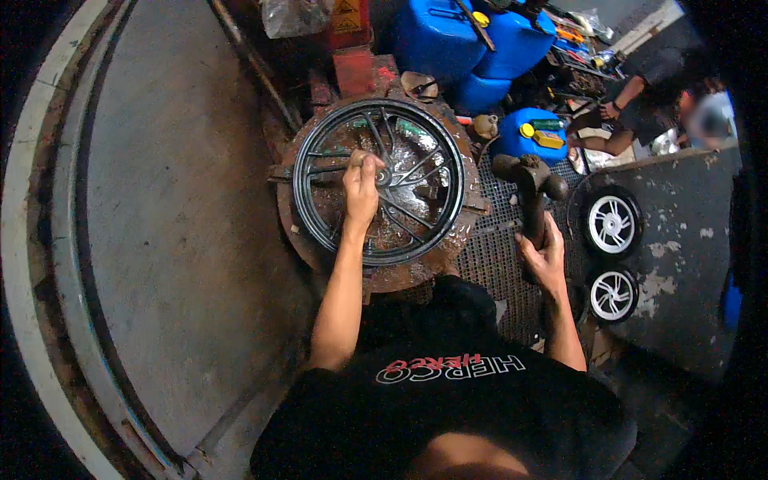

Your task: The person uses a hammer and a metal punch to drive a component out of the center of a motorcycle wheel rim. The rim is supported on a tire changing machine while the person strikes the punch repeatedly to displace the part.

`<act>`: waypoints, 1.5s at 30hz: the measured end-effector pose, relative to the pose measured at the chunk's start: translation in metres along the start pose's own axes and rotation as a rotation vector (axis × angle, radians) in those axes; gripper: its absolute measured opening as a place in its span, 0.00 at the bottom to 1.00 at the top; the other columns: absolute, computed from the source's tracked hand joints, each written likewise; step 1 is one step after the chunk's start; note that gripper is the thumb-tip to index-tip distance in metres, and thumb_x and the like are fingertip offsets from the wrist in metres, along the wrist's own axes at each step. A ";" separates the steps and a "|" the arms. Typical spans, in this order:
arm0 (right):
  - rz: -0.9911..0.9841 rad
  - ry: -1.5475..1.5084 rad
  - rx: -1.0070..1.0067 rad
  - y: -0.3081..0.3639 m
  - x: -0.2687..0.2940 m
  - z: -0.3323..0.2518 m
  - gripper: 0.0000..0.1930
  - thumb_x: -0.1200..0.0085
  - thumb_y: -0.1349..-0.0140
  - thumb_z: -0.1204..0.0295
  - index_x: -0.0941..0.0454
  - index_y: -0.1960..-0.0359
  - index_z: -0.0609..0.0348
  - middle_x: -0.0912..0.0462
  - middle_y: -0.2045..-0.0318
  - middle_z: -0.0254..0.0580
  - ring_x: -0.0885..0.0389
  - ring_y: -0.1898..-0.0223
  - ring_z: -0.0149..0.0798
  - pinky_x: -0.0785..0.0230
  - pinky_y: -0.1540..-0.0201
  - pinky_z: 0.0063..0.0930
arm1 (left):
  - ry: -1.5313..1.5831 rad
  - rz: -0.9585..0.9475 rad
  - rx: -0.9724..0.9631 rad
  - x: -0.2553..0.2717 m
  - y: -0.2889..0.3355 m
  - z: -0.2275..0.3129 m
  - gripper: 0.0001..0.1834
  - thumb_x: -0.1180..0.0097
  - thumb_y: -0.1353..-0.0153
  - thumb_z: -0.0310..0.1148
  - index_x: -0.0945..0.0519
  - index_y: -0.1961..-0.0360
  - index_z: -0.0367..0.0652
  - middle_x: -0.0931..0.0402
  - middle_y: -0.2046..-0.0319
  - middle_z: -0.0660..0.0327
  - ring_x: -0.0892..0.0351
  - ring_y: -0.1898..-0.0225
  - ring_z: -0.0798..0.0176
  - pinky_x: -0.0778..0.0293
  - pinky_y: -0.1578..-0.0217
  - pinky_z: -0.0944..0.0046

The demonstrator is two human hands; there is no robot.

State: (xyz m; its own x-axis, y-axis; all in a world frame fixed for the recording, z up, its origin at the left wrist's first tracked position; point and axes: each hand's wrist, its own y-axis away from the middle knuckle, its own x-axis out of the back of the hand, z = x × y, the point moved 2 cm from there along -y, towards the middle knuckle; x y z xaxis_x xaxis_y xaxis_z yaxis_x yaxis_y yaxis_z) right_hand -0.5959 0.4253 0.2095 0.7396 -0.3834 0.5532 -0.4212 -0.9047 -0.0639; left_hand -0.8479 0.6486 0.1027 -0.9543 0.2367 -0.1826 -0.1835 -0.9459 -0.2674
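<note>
Left hand [362,188]: closed into a fist, digits curled tightly. Left forearm [340,300], bare, runs below this grip, inclined slightly leftward. Right hand [547,260]: closed in a grip, thumb [526,246] on its left side. Right forearm [566,332], bare, descends below that grip, angled outward. Hands well apart.

Dim light; black corners, edges bowed, central glare.

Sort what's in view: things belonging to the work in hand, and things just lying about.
In use:
black spoked metal wheel
dark metal hammer, in the right hand
round brown stand beneath

Apparently lying about:
blue plastic containers
two white-spoked wheels with black tyres
small yellow container
</note>
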 end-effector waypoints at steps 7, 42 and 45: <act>-0.221 -0.222 0.084 -0.067 -0.018 -0.012 0.19 0.43 0.48 0.75 0.31 0.55 0.68 0.26 0.69 0.41 0.31 0.68 0.31 0.35 0.62 0.26 | -0.053 0.130 -0.020 -0.017 0.030 0.004 0.13 0.55 0.33 0.34 0.35 0.74 0.40 0.36 0.76 0.64 0.38 0.73 0.71 0.38 0.68 0.69; -0.960 0.204 -0.060 -0.139 -0.059 -0.160 0.19 0.46 0.48 0.73 0.32 0.53 0.63 0.26 0.78 0.33 0.31 0.83 0.25 0.38 0.84 0.22 | -0.399 0.292 -0.175 -0.030 0.046 -0.026 0.12 0.46 0.40 0.32 0.25 0.62 0.31 0.27 0.75 0.50 0.26 0.75 0.50 0.31 0.72 0.58; -0.853 0.172 0.030 -0.148 -0.054 -0.162 0.18 0.47 0.48 0.75 0.31 0.53 0.60 0.26 0.79 0.33 0.30 0.83 0.25 0.36 0.83 0.23 | -0.347 0.342 -0.233 -0.034 0.040 -0.022 0.13 0.45 0.40 0.33 0.24 0.60 0.32 0.27 0.75 0.51 0.26 0.73 0.49 0.32 0.72 0.58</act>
State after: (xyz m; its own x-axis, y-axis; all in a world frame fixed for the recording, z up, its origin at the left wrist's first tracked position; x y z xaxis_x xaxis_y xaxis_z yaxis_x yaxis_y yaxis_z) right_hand -0.6590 0.6099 0.3232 0.7059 0.4590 0.5394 0.2566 -0.8756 0.4093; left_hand -0.8173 0.6077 0.0770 -0.9795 -0.2007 0.0163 0.1711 -0.8725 -0.4576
